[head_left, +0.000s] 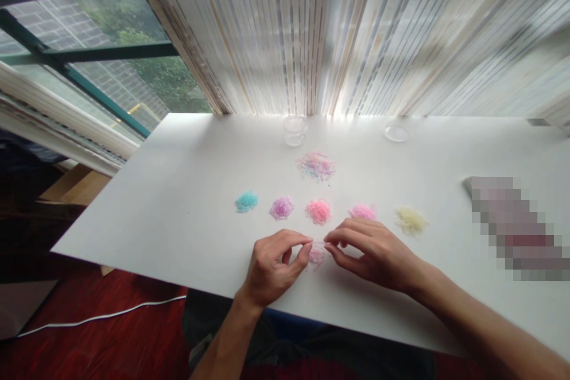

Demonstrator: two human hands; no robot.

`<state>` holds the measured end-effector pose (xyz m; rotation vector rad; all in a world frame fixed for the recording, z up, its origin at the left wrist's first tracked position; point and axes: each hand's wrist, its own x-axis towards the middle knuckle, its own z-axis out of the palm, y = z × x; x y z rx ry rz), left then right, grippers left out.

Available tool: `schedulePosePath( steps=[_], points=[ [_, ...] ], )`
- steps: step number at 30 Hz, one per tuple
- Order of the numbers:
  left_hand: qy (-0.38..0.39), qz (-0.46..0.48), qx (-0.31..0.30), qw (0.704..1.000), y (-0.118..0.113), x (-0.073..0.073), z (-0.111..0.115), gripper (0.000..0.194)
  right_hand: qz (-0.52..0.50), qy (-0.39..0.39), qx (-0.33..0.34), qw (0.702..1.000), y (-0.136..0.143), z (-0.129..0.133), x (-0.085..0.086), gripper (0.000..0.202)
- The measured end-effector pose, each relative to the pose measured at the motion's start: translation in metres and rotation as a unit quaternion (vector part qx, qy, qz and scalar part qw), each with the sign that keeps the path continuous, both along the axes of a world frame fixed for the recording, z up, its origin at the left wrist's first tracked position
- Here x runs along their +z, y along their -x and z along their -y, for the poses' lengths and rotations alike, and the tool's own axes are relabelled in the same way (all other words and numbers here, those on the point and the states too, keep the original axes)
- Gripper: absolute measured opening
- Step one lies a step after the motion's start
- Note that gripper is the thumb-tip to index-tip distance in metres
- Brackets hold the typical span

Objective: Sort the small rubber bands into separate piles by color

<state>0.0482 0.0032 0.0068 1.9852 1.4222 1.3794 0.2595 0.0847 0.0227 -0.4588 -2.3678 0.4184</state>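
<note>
My left hand [276,261] pinches one end of a thin pale pink rubber band [317,242] between thumb and index finger. The other end sits between the pinched thumb and index finger of my right hand [371,252], so the band spans the small gap between them. Just below it on the table lies a small heap of pale pink bands [316,257], partly hidden by my fingers. Beyond my hands runs a row of heaps: turquoise [246,202], purple [282,208], coral pink [318,211], bright pink [363,211] and pale yellow [411,220]. My right hand partly covers the bright pink one.
A mixed-colour heap [317,165] lies behind the row on the white table [178,190]. Farther back stand a clear plastic cup [294,131] and a clear lid [396,132]. A blurred-out flat object [516,225] lies at the right. A striped curtain [312,35] hangs along the back edge.
</note>
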Motion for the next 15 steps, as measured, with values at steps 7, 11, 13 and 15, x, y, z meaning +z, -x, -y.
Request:
schedulePosePath(
  steps=[7,11,13,15],
  points=[
    [0.012,-0.105,0.134,0.985,0.046,0.006,-0.002,0.010,0.023,0.009,0.005,1.000,-0.002,-0.003,0.001,0.013],
    [0.042,-0.211,0.132,0.968,0.071,0.004,-0.009,0.014,0.039,0.024,0.013,0.999,-0.003,-0.003,0.000,0.016],
    [0.042,-0.249,0.137,0.958,0.075,0.004,-0.012,0.016,0.044,0.028,0.015,0.999,-0.003,-0.003,0.000,0.017],
    [0.038,-0.276,0.140,0.950,0.074,0.003,-0.015,0.017,0.046,0.030,0.016,0.998,-0.003,-0.003,-0.001,0.018]
  ],
)
